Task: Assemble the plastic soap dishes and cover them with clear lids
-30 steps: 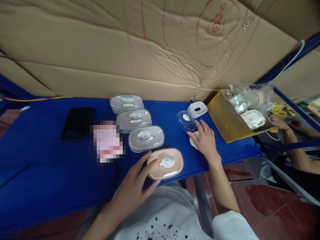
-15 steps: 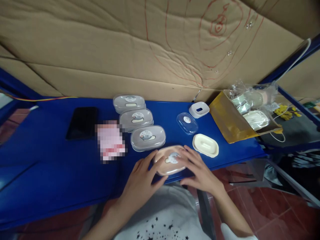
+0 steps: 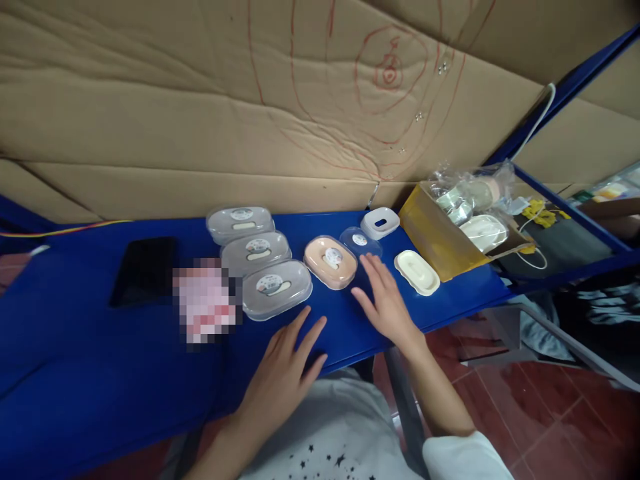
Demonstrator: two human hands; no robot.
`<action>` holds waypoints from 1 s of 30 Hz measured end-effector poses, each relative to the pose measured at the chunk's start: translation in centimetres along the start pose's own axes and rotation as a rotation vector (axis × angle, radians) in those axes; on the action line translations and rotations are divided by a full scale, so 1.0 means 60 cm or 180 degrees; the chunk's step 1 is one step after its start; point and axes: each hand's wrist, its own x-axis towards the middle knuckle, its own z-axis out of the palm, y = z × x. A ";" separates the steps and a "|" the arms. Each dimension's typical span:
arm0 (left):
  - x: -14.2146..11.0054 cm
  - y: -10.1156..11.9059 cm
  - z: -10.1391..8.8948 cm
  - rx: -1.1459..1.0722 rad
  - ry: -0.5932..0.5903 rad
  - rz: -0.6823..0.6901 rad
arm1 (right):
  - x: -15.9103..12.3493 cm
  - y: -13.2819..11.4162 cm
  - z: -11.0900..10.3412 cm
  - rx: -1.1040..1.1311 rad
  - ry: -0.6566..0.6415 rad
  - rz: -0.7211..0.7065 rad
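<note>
My left hand (image 3: 287, 360) rests near the table's front edge, fingers spread, holding nothing. My right hand (image 3: 385, 300) is also open and empty, its fingertips by the edge of a loose clear lid (image 3: 361, 241) with a round sticker. Left of that hand sits a peach oval soap-dish-like case (image 3: 323, 263) under a clear lid with a label. Nearest my left hand is a grey oval case (image 3: 277, 290) with a clear labelled lid; two similar cases, one in the middle (image 3: 257, 252) and one at the back (image 3: 240, 223), stand behind it.
To the right lie a cream oval tray (image 3: 417, 272) and a white oval piece with a slot (image 3: 380, 223). Beyond them stands a cardboard box (image 3: 430, 240) with plastic-wrapped items. At left are a dark flat device (image 3: 143, 270) and a blurred pink item (image 3: 205, 300). Cardboard backs the table.
The peach case has moved away from me, to beside the grey cases, and both hands have let go of it. My right hand has shifted towards the clear lid; the view has turned slightly.
</note>
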 end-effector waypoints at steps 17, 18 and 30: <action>-0.004 0.004 -0.014 0.0250 0.0010 0.0772 | -0.104 0.001 -0.029 0.0375 -0.0380 -0.0513; -0.006 0.001 -0.016 0.0301 -0.0003 0.0762 | -0.075 0.015 -0.026 0.0241 -0.0293 -0.0353; -0.020 -0.034 -0.046 0.0193 0.0148 0.0491 | -0.009 0.159 -0.047 -0.0434 -0.0076 0.0137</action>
